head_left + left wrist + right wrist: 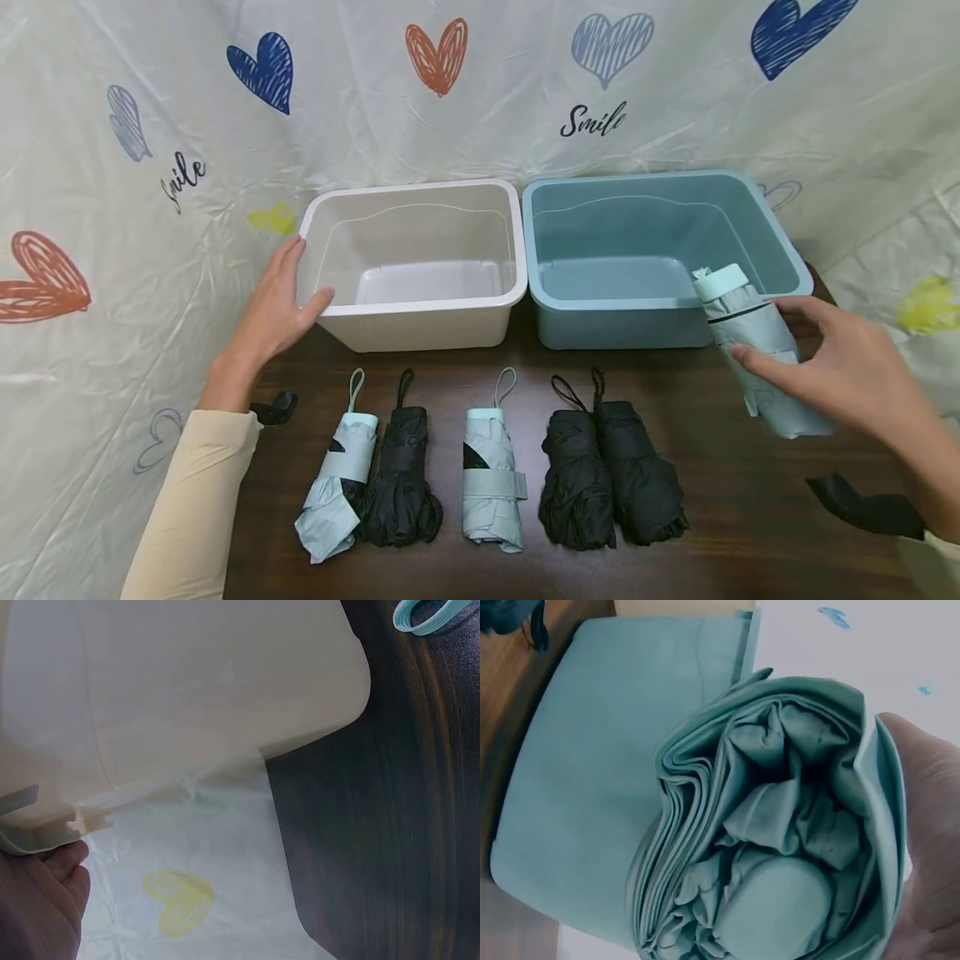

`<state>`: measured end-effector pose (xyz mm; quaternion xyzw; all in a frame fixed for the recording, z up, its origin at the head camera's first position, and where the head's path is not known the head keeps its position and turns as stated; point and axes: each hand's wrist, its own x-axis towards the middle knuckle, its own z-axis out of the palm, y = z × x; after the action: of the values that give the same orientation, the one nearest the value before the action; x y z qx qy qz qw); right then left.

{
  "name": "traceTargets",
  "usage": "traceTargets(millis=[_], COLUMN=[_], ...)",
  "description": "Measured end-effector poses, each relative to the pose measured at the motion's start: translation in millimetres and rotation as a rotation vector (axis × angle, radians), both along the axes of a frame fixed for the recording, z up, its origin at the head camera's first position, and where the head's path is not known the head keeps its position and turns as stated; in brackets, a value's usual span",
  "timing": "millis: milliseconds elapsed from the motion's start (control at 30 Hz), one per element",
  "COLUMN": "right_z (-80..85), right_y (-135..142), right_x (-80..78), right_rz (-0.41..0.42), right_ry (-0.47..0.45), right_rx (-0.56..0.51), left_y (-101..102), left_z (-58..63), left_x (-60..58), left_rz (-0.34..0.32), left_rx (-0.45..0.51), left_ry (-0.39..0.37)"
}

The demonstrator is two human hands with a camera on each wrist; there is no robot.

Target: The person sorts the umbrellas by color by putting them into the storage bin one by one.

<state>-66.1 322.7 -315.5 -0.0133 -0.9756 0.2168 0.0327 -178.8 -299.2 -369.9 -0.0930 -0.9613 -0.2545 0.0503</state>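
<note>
My right hand (847,358) grips a folded light blue-green umbrella (765,358), tilted, its capped end over the front right rim of the blue bin (615,321). In the right wrist view the rolled end of that umbrella (772,907) faces the camera, with the bin's wall behind. At the left, my left hand (273,308) rests on the near left corner of the off-white bin (420,329), fingers along its side and thumb at the front rim. Seen from the left wrist, the fingers (64,862) touch under the rim. Both bins stand side by side with bare insides.
In front of the bins lies a row of folded umbrellas: a light one (341,483), a black one (401,479), another light one (491,483), and two black ones (576,479) close together. A heart-printed cloth (480,125) hangs behind the dark wooden table (480,583).
</note>
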Motion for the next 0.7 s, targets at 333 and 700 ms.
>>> traceTargets(millis=[333,700], right_z=[22.2,48.1], right_y=[-5,-6], right_x=[-35.3,-86.7], right_rz=[0.086,0.201], right_ry=[0.046,0.042], right_rx=[-0.009,0.014], left_y=[0,1], left_z=[0.4,0.6], left_x=[-0.8,-0.1], left_rz=[-0.002,0.002], left_rx=[0.013,0.011], left_ry=[-0.001,-0.009])
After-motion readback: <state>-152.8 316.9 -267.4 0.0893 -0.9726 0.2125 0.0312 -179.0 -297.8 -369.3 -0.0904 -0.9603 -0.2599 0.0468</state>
